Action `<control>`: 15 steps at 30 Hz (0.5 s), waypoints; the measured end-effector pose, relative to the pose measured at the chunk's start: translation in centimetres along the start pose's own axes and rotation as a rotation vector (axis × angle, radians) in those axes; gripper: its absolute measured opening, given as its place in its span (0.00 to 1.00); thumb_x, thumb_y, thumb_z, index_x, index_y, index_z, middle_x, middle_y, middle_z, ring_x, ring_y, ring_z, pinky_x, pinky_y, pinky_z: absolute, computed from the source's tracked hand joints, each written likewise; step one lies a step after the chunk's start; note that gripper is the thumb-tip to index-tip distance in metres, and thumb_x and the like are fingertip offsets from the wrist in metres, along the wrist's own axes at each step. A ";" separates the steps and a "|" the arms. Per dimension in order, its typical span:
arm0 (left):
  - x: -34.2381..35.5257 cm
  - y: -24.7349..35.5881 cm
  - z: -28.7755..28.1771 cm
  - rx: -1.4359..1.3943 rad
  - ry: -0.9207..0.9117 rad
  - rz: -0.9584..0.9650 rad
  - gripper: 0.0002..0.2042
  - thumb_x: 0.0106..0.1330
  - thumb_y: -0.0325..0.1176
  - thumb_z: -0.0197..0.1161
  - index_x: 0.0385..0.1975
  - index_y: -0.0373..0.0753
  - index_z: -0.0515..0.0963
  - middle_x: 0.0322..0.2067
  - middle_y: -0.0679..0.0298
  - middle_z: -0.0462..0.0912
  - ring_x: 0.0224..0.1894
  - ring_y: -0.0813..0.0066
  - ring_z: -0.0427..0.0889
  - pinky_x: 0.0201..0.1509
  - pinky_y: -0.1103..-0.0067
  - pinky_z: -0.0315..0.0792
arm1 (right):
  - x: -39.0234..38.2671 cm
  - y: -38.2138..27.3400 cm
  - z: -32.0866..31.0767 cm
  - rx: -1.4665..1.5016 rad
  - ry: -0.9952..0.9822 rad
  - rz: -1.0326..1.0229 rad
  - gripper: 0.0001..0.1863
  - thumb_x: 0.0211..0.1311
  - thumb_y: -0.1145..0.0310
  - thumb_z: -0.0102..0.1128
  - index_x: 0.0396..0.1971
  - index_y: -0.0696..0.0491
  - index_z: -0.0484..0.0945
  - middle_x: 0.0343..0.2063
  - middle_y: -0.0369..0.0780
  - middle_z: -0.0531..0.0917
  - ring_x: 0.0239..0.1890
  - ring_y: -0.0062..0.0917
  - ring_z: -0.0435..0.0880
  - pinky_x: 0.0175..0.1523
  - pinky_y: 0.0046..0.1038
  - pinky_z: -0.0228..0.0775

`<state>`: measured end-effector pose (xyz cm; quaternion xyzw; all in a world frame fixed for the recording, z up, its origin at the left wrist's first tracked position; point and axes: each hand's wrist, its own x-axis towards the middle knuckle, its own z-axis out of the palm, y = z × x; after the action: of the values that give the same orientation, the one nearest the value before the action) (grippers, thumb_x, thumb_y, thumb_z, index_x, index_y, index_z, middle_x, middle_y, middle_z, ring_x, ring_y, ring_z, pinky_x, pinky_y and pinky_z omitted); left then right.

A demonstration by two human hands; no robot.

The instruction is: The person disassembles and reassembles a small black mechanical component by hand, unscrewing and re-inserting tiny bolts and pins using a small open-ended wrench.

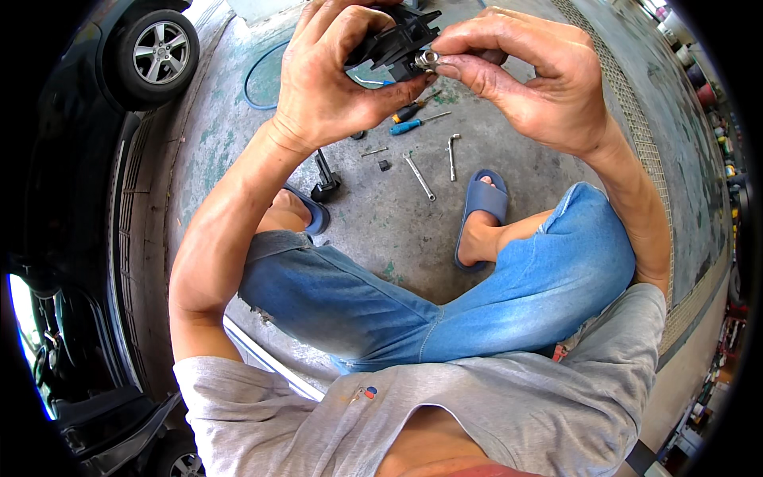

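Raised at the top of the head view, my left hand [322, 91] is closed around a black plastic part [400, 40] with ribbed edges. My right hand [540, 83] pinches a small, shiny metal piece [427, 59], round and nut-like, between thumb and forefinger. That piece is up against the plastic part's right side; whether it is fixed there I cannot tell. Below on the floor lie a blue-handled screwdriver [407, 127], a yellow-and-black screwdriver [405, 113], a combination wrench [418, 176] and an L-shaped socket wrench [453, 157].
A black plastic piece [326, 181] stands by my left foot, near a small black block [385, 165] and a thin metal rod [374, 151]. A dark car [60, 143] fills the left side. A blue hose [248, 86] curls behind my left arm; floor grating [636, 119] runs along the right.
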<state>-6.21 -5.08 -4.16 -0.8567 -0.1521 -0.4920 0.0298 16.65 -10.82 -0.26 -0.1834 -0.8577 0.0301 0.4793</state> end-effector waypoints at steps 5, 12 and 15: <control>0.0 0.0 0.0 0.000 -0.008 -0.004 0.26 0.43 0.37 0.86 0.38 0.36 0.76 0.50 0.50 0.82 0.52 0.57 0.82 0.53 0.68 0.76 | -0.2 0.4 0.1 -0.026 0.000 -0.041 0.08 0.53 0.82 0.73 0.34 0.62 0.85 0.26 0.44 0.87 0.26 0.29 0.89 0.29 0.25 0.78; -0.1 0.0 0.2 -0.023 0.008 0.012 0.26 0.44 0.37 0.87 0.39 0.36 0.78 0.52 0.50 0.82 0.53 0.57 0.82 0.53 0.68 0.77 | -0.1 0.2 0.0 -0.036 -0.011 -0.039 0.07 0.53 0.81 0.73 0.33 0.61 0.85 0.25 0.44 0.87 0.25 0.30 0.88 0.29 0.26 0.77; -0.2 0.1 0.3 -0.036 -0.012 -0.032 0.26 0.44 0.36 0.87 0.39 0.36 0.78 0.52 0.50 0.82 0.53 0.58 0.83 0.52 0.69 0.77 | -0.2 0.4 0.2 -0.009 0.016 -0.057 0.07 0.53 0.81 0.73 0.33 0.61 0.85 0.25 0.44 0.87 0.25 0.30 0.88 0.28 0.26 0.77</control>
<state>-6.02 -5.18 -4.45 -0.8574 -0.1570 -0.4900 0.0057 16.64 -10.50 -0.62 -0.1612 -0.8588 0.0110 0.4862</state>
